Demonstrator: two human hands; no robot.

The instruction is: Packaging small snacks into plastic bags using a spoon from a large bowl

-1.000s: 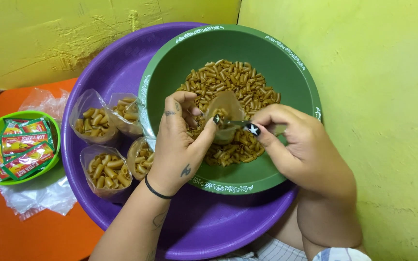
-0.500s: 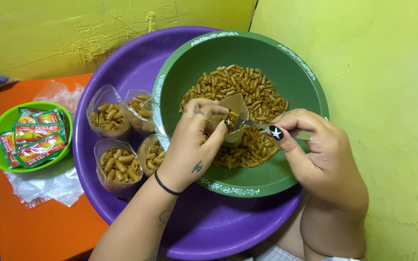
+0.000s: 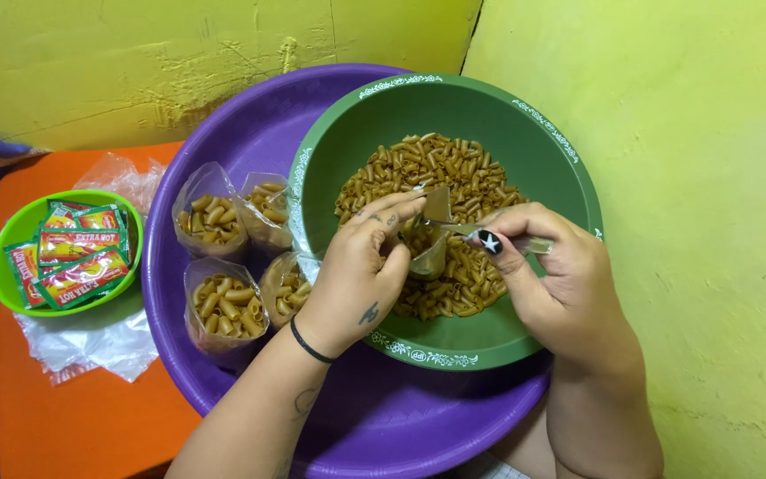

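Basically, left hand [image 3: 361, 275] pinches the small clear bag [image 3: 429, 232] open over the green bowl [image 3: 489, 341] while right hand [image 3: 550, 279] grips the spoon [image 3: 467, 230]: keep bag mouth wide, low over the macaroni [image 3: 454, 173], tip slowly.

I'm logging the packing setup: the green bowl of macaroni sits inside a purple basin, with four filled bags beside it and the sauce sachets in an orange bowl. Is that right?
One detail is off: the sauce sachets lie in a light green bowl, not an orange one; orange is the surface beneath it. The head view shows this. The rest holds.
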